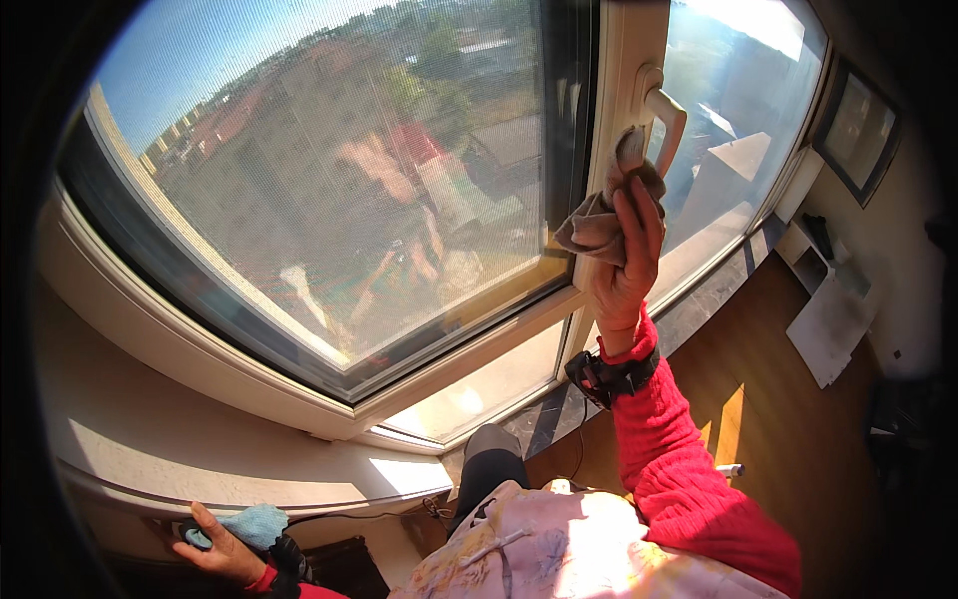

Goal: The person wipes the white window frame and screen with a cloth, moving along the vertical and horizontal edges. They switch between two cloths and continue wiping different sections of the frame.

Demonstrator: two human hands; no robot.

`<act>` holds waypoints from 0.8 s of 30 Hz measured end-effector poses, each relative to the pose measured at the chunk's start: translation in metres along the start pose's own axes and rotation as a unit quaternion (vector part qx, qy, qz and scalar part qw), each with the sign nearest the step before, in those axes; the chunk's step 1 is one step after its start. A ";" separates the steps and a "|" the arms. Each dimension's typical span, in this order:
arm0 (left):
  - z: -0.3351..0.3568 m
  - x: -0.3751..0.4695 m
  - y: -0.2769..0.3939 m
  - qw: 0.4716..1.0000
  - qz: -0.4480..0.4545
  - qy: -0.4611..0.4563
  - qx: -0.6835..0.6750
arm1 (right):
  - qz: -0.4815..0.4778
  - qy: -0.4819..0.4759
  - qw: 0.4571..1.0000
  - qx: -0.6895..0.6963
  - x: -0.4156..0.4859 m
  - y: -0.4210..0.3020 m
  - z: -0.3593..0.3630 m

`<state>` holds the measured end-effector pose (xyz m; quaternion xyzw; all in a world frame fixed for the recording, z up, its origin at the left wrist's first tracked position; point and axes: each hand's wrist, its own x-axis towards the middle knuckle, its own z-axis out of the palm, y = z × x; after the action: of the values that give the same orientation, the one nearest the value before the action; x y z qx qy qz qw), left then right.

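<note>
My right hand (632, 254) holds a crumpled brown-grey cloth (599, 224) against the white window frame (617, 90), just below and beside the white window handle (670, 123). Down at the lower left, my left hand (221, 550) grips a light-blue cloth (258, 526) beside the sill's edge; a dark round end shows near its fingers, and what it belongs to is not clear. The window pane (337, 187) in front of me has a fine mesh screen behind it and shows reflections over the buildings and trees outside.
A pale sill (224, 464) curves below the window, with a dark cable (359, 514) at its lower edge. On the right are a dark marble ledge (703, 307), a wooden floor (778, 427), a white board (831, 326) and a framed picture (857, 131) on the wall.
</note>
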<state>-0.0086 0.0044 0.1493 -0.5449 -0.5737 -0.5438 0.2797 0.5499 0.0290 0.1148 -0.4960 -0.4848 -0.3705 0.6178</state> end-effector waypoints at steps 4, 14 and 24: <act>-0.002 0.004 0.018 0.999 0.037 0.002 -0.031 | -0.052 -0.035 0.994 -0.086 0.024 0.007 0.049; -0.001 0.005 0.039 0.998 -0.006 0.021 -0.056 | -0.083 -0.062 0.987 0.120 -0.025 -0.129 0.121; -0.002 0.004 0.029 0.998 0.002 0.009 -0.061 | 0.018 -0.256 0.821 0.510 -0.059 -0.271 0.143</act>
<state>0.0166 -0.0016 0.1624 -0.5566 -0.5362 -0.5822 0.2523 0.2478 0.1032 0.1320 -0.1957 -0.7359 0.0810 0.6431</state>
